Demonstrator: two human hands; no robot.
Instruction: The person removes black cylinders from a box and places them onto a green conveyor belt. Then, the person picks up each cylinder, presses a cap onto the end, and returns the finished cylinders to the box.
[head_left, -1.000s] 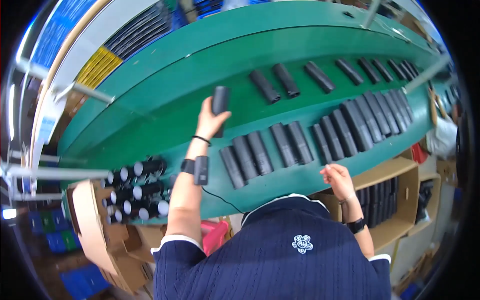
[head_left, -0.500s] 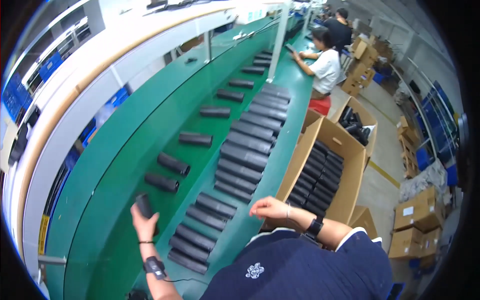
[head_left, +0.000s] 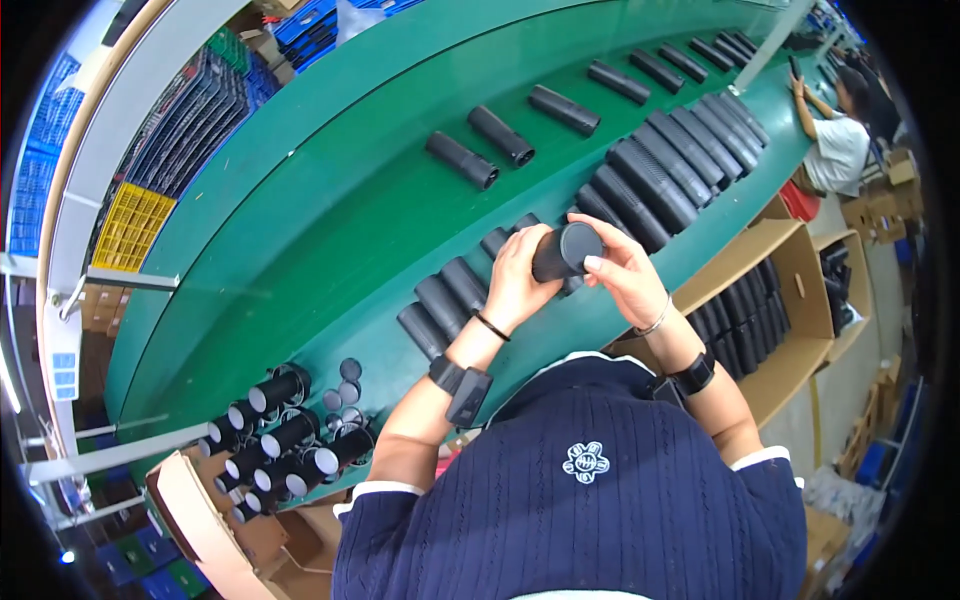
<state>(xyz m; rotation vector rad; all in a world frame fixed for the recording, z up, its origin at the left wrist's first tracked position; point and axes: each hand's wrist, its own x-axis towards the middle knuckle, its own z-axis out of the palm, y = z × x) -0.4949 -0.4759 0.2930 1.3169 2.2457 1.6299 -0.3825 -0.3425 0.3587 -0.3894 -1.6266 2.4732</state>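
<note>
A black cylindrical tube is held between both hands above the green bench, its round flat end facing up toward me. My left hand is closed around its left side. My right hand grips the end from the right, thumb on the rim and fingers behind. Just beyond and left of the hands lies a group of black tubes, partly hidden by the left hand and forearm. Further right, a tight row of the same tubes lies along the bench.
Spaced tubes lie on the green belt. At lower left are black tubes with pale ends and small round discs near a cardboard box. An open carton of tubes stands right. A co-worker sits far right.
My left hand has brought the tube from over the belt to in front of me. My right hand, empty before, now grips it too. The view has turned left and shows the lower-left tubes.
</note>
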